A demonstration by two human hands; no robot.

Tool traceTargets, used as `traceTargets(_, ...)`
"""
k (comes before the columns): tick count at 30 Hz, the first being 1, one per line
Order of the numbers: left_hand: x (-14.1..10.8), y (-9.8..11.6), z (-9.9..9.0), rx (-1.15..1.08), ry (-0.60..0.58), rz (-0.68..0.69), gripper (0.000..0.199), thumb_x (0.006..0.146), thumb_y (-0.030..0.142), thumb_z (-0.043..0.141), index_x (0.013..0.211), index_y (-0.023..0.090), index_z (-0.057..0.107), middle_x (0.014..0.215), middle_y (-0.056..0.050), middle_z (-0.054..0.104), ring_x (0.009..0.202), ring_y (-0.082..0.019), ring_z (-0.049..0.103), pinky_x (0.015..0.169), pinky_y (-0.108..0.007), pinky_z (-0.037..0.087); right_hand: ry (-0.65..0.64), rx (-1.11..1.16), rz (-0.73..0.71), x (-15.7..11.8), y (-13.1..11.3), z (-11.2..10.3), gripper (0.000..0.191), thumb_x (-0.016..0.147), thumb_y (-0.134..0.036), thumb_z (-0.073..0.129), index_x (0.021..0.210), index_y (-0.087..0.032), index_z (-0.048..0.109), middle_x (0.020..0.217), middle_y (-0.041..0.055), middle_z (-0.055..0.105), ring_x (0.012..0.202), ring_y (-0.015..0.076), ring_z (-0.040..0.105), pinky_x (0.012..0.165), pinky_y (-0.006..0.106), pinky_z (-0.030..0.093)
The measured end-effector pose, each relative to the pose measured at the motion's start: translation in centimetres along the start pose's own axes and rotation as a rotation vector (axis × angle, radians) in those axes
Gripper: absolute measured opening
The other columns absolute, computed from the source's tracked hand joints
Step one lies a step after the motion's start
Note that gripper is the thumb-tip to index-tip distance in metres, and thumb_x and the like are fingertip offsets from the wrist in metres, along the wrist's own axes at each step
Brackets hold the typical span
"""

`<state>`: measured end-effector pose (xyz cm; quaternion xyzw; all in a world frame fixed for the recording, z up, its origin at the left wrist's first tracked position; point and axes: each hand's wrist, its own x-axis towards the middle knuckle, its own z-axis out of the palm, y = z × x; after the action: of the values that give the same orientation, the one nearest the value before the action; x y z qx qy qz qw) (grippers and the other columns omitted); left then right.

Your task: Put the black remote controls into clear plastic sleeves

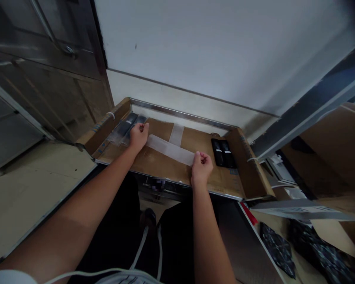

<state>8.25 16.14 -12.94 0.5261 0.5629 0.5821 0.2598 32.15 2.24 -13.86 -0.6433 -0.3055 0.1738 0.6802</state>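
Observation:
A whitish translucent strip [171, 150] is stretched between my hands above a cardboard-lined tray [158, 169]. My left hand [139, 136] pinches its left end, and my right hand [201, 165] pinches the right end. Just beyond the strip, a second pale strip [176, 135] lies on the cardboard, pointing away from me. Dark items in clear plastic [124, 128] lie at the tray's left end, beside my left hand. Two black items with small white labels [223, 153] lie side by side to the right of my right hand.
Cardboard side walls [251, 165] stand at both tray ends. A white panel [195, 47] rises behind. At the left is a metal door with a handle [51, 33]. Dark patterned bags [276, 248] and cardboard boxes [328, 157] are at the right.

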Motion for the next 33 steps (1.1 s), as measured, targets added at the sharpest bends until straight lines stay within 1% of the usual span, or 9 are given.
traceTargets(3, -0.2, 0.5, -0.1, -0.157, -0.055, -0.146, 0.021, 0.096, 0.04, 0.048, 0.083, 0.023, 0.051, 0.059, 0.005, 0.05, 0.042, -0.012, 0.048, 0.042, -0.024, 0.032, 0.082, 0.071, 0.076, 0.1, -0.2, 0.1, 0.03, 0.081, -0.045, 0.064, 0.094, -0.02, 0.057, 0.071, -0.0049, 0.052, 0.054, 0.0115, 0.047, 0.052, 0.026, 0.045)
traceTargets(5, -0.3, 0.7, -0.2, -0.207, -0.088, -0.186, 0.018, 0.096, 0.036, 0.046, 0.084, 0.023, 0.05, 0.058, 0.006, 0.049, 0.038, -0.011, 0.046, 0.037, -0.022, 0.029, 0.122, 0.124, 0.111, 0.2, -0.2, 0.2, 0.028, 0.081, -0.042, 0.063, 0.097, -0.021, 0.054, 0.073, -0.0049, 0.052, 0.056, 0.0116, 0.049, 0.052, 0.026, 0.048)
traceTargets(9, -0.3, 0.8, -0.2, -0.205, -0.13, -0.177, 0.017, 0.094, 0.035, 0.047, 0.084, 0.022, 0.052, 0.059, 0.006, 0.049, 0.038, -0.01, 0.047, 0.036, -0.02, 0.027, 0.151, 0.137, 0.11, 0.7, 0.8, -0.1, 0.032, 0.078, -0.044, 0.064, 0.099, -0.023, 0.05, 0.086, -0.0025, 0.051, 0.074, 0.0136, 0.056, 0.066, 0.03, 0.059)
traceTargets(13, -0.3, 0.9, -0.1, -0.181, -0.156, -0.187, 0.018, 0.093, 0.035, 0.045, 0.084, 0.022, 0.053, 0.06, 0.005, 0.05, 0.039, -0.009, 0.047, 0.037, -0.021, 0.028, 0.157, 0.125, 0.096, 1.2, 2.3, 0.0, 0.033, 0.076, -0.044, 0.062, 0.097, -0.024, 0.048, 0.085, -0.0035, 0.048, 0.076, 0.0136, 0.057, 0.075, 0.032, 0.059)
traceTargets(16, -0.3, 0.9, -0.1, -0.166, -0.174, -0.18, 0.019, 0.092, 0.037, 0.045, 0.085, 0.022, 0.053, 0.061, 0.005, 0.05, 0.04, -0.009, 0.047, 0.038, -0.021, 0.029, 0.177, 0.149, 0.137, 1.3, 2.7, 1.4, 0.028, 0.077, -0.04, 0.06, 0.097, -0.024, 0.046, 0.085, -0.0031, 0.049, 0.075, 0.0135, 0.058, 0.074, 0.031, 0.058)
traceTargets(20, -0.4, 0.7, -0.2, -0.174, -0.189, -0.164, 0.02, 0.092, 0.039, 0.045, 0.084, 0.022, 0.052, 0.059, 0.005, 0.049, 0.04, -0.009, 0.046, 0.038, -0.021, 0.029, 0.183, 0.007, 0.146, 1.2, 2.1, 4.9, 0.022, 0.081, -0.032, 0.054, 0.1, -0.023, 0.048, 0.088, 0.0005, 0.054, 0.079, 0.0155, 0.06, 0.074, 0.03, 0.056)
traceTargets(24, -0.4, 0.8, -0.3, -0.196, -0.189, -0.163, 0.016, 0.091, 0.034, 0.045, 0.083, 0.022, 0.053, 0.059, 0.005, 0.049, 0.04, -0.009, 0.046, 0.037, -0.021, 0.029, 0.104, -0.084, 0.164, 1.0, 1.0, 7.2, 0.026, 0.082, -0.034, 0.056, 0.103, -0.021, 0.05, 0.093, 0.0038, 0.059, 0.084, 0.0173, 0.061, 0.078, 0.03, 0.054)
traceTargets(27, -0.4, 0.9, -0.2, -0.188, -0.187, -0.166, 0.015, 0.09, 0.031, 0.046, 0.08, 0.021, 0.053, 0.058, 0.006, 0.049, 0.04, -0.009, 0.046, 0.038, -0.02, 0.031, 0.028, -0.102, 0.146, 0.4, 0.4, 6.7, 0.031, 0.081, -0.036, 0.058, 0.107, -0.02, 0.051, 0.092, 0.0036, 0.06, 0.081, 0.018, 0.061, 0.076, 0.03, 0.053)
traceTargets(33, -0.3, 0.3, 0.0, -0.136, -0.212, -0.104, 0.016, 0.09, 0.03, 0.048, 0.079, 0.021, 0.055, 0.059, 0.004, 0.051, 0.045, -0.011, 0.049, 0.044, -0.022, 0.037, -0.031, -0.285, -0.043, -0.6, -0.5, 3.3, 0.028, 0.078, -0.032, 0.059, 0.102, -0.019, 0.056, 0.082, 0.0023, 0.061, 0.076, 0.0198, 0.059, 0.078, 0.033, 0.048)
